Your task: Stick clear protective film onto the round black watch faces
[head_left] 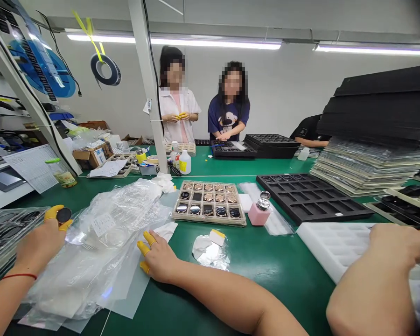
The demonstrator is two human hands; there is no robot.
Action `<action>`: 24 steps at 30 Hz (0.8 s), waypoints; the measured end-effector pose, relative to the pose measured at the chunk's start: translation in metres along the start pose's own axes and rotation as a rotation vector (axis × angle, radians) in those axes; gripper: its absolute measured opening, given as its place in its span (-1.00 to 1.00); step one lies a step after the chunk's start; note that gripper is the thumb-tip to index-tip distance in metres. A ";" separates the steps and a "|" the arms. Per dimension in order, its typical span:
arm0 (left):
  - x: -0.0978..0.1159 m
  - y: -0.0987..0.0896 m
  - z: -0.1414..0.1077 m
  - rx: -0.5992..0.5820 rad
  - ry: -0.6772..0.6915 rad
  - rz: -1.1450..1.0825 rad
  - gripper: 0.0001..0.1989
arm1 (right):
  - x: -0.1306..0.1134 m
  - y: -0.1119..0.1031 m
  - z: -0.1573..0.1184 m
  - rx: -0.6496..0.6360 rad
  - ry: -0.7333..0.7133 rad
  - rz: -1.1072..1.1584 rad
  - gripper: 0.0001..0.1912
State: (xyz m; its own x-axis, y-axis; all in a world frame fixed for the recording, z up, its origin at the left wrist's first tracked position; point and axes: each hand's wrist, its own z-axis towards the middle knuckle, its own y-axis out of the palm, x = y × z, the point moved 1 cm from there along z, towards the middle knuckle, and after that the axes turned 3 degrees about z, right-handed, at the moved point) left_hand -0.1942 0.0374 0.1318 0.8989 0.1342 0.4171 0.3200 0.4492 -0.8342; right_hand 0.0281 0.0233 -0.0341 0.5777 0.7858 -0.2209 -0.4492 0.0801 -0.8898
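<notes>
Left hand (40, 242), yellow finger cots: pinches round dark disc (64, 215). Right hand (159, 257): open, empty, beside clear plastic bagging (119, 219).

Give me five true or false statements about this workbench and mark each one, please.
1. The hand with the red cord at its wrist holds a round dark disc. True.
2. The pink bottle with a metal top stands beside the tray of round parts. True.
3. The far-right hand rests on a black tray. False: it is on a white foam tray.
4. The tray of round parts sits on a stack of black trays. False: it sits on the green bench mat.
5. The hand near the middle wears yellow finger cots. True.
</notes>
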 end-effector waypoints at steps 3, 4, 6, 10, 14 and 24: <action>-0.001 -0.007 0.014 0.059 -0.027 0.073 -0.58 | 0.003 0.002 -0.002 0.001 -0.003 0.031 -0.43; -0.004 -0.010 0.017 0.085 -0.051 0.109 -0.57 | 0.003 0.002 -0.003 0.008 -0.005 0.043 -0.44; -0.013 -0.019 0.022 0.145 -0.113 0.190 -0.56 | 0.003 0.002 -0.004 0.031 -0.002 0.064 -0.47; -0.036 -0.043 0.025 0.267 -0.150 0.264 -0.54 | 0.000 0.002 -0.003 0.041 0.000 0.080 -0.52; -0.043 -0.069 0.019 0.450 -0.096 0.225 -0.54 | -0.004 -0.002 -0.003 0.059 -0.085 0.102 -0.62; -0.009 -0.068 -0.037 0.614 0.120 -0.638 -0.52 | -0.050 -0.027 0.031 -0.095 0.358 1.394 -0.48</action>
State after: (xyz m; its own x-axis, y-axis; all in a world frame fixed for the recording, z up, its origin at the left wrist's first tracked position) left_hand -0.2124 -0.0271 0.1715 0.6412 -0.3811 0.6661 0.5841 0.8053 -0.1014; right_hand -0.0096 0.0006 0.0131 -0.1423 -0.0062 -0.9898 -0.7414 -0.6618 0.1108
